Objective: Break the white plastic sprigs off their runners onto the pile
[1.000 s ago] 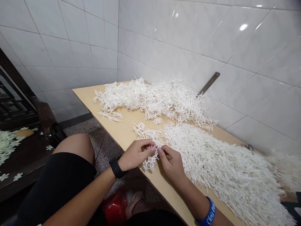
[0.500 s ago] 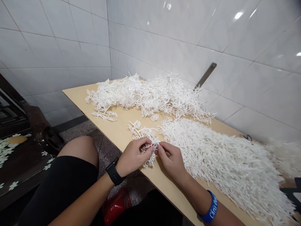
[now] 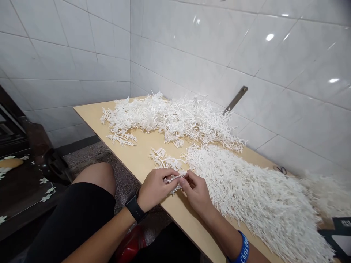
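Between my two hands, near the front edge of the board, is a white branching plastic sprig (image 3: pixel 175 178), partly hidden by my fingers. My left hand (image 3: pixel 158 186) is closed with thumb and fingertips around one side of it. The fingers of my right hand (image 3: pixel 196 190) pinch its other end. Just beyond my hands lies a small clump of white sprigs (image 3: pixel 163 159). To the right of my right hand spreads a thick heap of short white pieces (image 3: pixel 246 190). Farther back sits a pile of larger branching sprigs (image 3: pixel 175 117).
A tan board (image 3: pixel 142 140) forms the work surface against the tiled wall (image 3: pixel 192 54). A metal bar (image 3: pixel 236 99) sticks up behind the pile. Dark furniture (image 3: pixel 24 186) stands at the left. A red object (image 3: pixel 131 244) is below the board, and a dark box (image 3: pixel 337 233) at the far right.
My fingers have turned and closed more tightly around the sprig, and my right fingers have shifted slightly. The whole view has tilted a little; the piles look unchanged.
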`<state>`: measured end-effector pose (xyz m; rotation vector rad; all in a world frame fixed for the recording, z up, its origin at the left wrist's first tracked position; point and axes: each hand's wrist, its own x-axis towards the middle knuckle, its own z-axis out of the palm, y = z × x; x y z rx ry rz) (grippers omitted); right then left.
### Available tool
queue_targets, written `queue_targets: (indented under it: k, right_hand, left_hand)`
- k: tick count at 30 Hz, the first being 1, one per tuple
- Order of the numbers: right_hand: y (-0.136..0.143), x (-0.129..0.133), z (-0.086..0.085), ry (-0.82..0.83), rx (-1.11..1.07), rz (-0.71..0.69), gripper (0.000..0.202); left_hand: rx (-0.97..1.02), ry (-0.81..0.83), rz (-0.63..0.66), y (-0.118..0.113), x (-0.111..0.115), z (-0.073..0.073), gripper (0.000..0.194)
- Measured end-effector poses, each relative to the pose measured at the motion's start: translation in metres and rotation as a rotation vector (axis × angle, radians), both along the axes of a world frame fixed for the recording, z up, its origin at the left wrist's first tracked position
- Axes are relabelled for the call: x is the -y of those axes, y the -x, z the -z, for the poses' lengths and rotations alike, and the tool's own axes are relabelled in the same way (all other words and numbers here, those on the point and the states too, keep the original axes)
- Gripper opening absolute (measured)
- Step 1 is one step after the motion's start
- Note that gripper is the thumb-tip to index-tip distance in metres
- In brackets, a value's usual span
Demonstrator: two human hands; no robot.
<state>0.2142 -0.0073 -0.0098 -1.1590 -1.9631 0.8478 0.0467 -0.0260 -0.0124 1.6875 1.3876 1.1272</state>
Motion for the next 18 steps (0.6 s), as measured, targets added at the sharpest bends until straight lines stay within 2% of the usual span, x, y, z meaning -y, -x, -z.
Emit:
queue_targets:
  k: [3,6,14,16,18]
  right_hand:
    - [0.001,-0.001,0.003,-0.098,0.092,0.035,0.047]
    - [0.0,-0.002,0.003,-0.16,0.114,-0.009,0.051]
    - [0.006,-0.002,-0.005,-0.058,0.043,-0.187,0.048]
    - [0.007,0.001,-0.007,-0.093,0.036,-0.193,0.047]
    - [0.006,0.005,-0.008,-0.16,0.035,-0.218,0.047]
  left_hand:
    - [0.024,-0.061,0.043,0.001,0.002,0.001,0.018]
    - [0.061,-0.116,0.047,0.002,0.003,-0.001,0.018]
    - [0.14,-0.158,0.066,0.004,0.001,-0.006,0.022]
    - [0.192,-0.137,0.043,0.006,-0.002,-0.003,0.021]
    - [0.325,-0.043,-0.033,0.01,-0.006,0.001,0.019]
